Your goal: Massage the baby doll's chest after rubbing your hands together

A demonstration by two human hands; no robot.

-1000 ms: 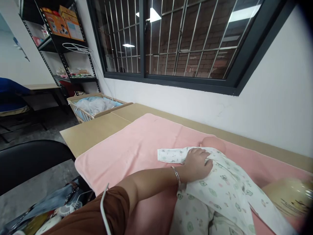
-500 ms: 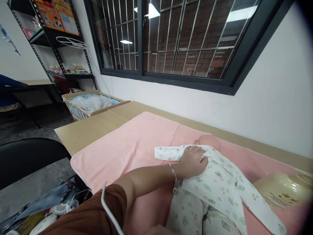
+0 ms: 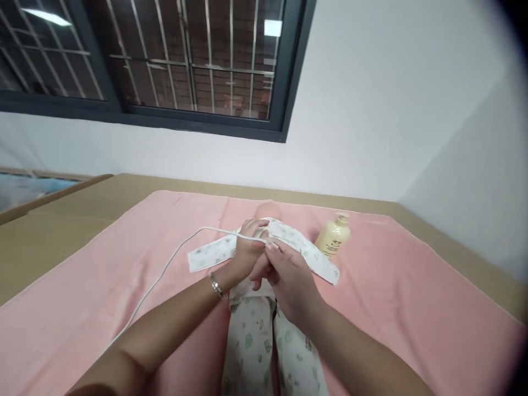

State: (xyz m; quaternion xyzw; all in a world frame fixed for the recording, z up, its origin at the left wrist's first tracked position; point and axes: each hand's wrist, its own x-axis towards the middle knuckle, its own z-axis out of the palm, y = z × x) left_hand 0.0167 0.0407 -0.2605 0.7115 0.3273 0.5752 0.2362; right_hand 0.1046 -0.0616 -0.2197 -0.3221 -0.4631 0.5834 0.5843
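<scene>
A baby doll lies on its back in white printed clothes, its bald head (image 3: pixel 268 210) toward the wall. Its printed top (image 3: pixel 284 231) has both sleeves spread out, and the printed trousers (image 3: pixel 251 341) point toward me. My left hand (image 3: pixel 248 250), with a bracelet on the wrist, rests on the doll's chest, fingers extended. My right hand (image 3: pixel 292 278) is closed just beside it, above the doll's belly. A thin white cable (image 3: pixel 206 228) is pinched between its thumb and fingers. The cable arcs over my left hand and down along my left forearm.
A pink blanket (image 3: pixel 173 231) is spread under the doll on a wooden table (image 3: pixel 82 201). To the doll's right stands a cream pump bottle (image 3: pixel 333 237). Behind are a white wall (image 3: pixel 350 110) and a barred window. A crib edge (image 3: pixel 61 197) shows at far left.
The view has swung right and centred on the doll. My right hand has come up into view holding the white cable over the doll. My left hand stays on the doll's chest.
</scene>
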